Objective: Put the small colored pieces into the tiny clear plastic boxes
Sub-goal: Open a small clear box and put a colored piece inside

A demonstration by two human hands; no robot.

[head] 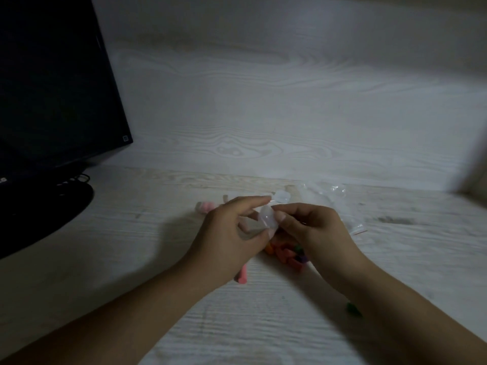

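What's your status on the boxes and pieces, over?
Both hands, left hand and right hand, pinch one clear box. Colored pieces loose on table beneath. Plastic bag behind, nothing blocking.

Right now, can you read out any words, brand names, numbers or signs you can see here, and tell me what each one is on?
Monitor, lower bezel at the left edge: pale logo letters, cut off by the frame and too blurred to read.
Monitor, lower right corner: a small square sign, too small to read.
Tiny clear box held by the left hand and right hand: no text visible.
Clear plastic bag: no print that I can make out.
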